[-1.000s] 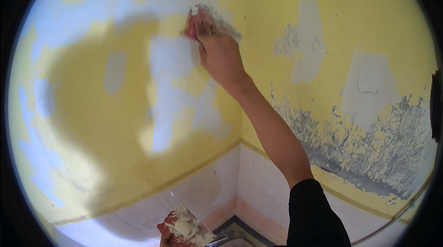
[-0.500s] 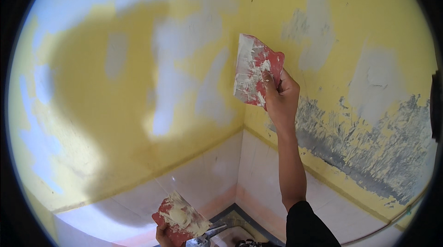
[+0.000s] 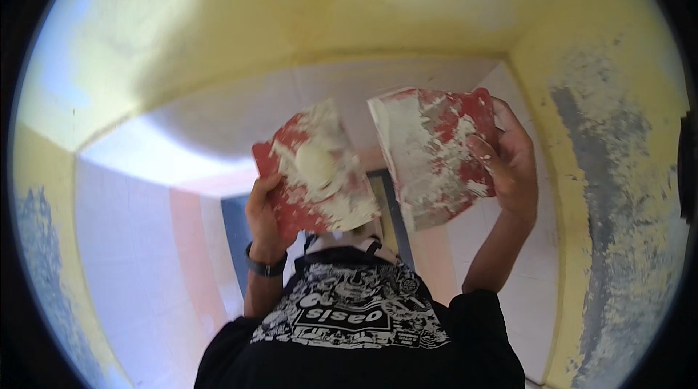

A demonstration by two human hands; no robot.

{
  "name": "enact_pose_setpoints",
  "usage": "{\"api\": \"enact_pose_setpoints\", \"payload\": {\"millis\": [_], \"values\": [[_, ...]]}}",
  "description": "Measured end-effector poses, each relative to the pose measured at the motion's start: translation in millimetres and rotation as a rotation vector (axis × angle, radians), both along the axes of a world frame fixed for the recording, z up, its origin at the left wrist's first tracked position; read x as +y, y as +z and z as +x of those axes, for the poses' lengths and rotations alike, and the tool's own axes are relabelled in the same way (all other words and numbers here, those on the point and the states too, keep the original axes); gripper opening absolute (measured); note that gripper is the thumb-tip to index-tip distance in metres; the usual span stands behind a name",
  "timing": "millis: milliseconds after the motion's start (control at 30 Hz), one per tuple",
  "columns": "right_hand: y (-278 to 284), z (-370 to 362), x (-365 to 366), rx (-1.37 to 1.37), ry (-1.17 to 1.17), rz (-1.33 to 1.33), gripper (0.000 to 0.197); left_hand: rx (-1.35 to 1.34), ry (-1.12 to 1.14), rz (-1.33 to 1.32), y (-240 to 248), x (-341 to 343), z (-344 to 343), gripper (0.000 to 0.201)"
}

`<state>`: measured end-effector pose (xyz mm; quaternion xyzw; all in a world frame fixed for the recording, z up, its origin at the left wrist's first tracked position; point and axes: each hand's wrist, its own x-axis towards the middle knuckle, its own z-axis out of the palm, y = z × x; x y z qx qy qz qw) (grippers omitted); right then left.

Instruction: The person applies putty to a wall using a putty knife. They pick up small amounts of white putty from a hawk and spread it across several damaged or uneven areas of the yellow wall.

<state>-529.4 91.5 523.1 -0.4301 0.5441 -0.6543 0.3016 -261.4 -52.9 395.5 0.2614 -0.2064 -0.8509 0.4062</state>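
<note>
My left hand, with a dark band on its wrist, grips a red plastic putty spreader by its outer edge. A mound of cream-white putty lies on that spreader, and more is smeared toward its far edge. Closed around a second red putty spreader is my right hand, thumb on the upper face. Pale putty coats the wide blade of this one. Both spreaders are held up in front of my chest, their facing edges a small gap apart.
A yellow wall with pale patches rises ahead, above white tiles with a pink band. Grey, flaking plaster runs along the right wall, with more peeling at far left. A dark-edged floor shows below, partly behind my body.
My right hand has come away from the wall corner and down toward my body with its spreader. The left spreader now sits higher in view, beside it. The view has tilted downward.
</note>
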Motion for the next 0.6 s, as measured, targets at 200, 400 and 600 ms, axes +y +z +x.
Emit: {"api": "enact_pose_setpoints", "payload": {"millis": [200, 400, 600], "values": [[-38, 3, -10, 0.029, 0.120, 0.327, 0.052, 0.014, 0.002, 0.014, -16, 8, 6, 0.043], [-47, 4, -18, 0.041, 0.121, 0.390, 0.051, 0.007, -0.033, 0.032, -9, 6, 0, 0.043], [-57, 7, -22, 0.001, 0.128, 0.404, 0.051, -0.019, -0.084, 0.027, -4, 5, -6, 0.043]]}}
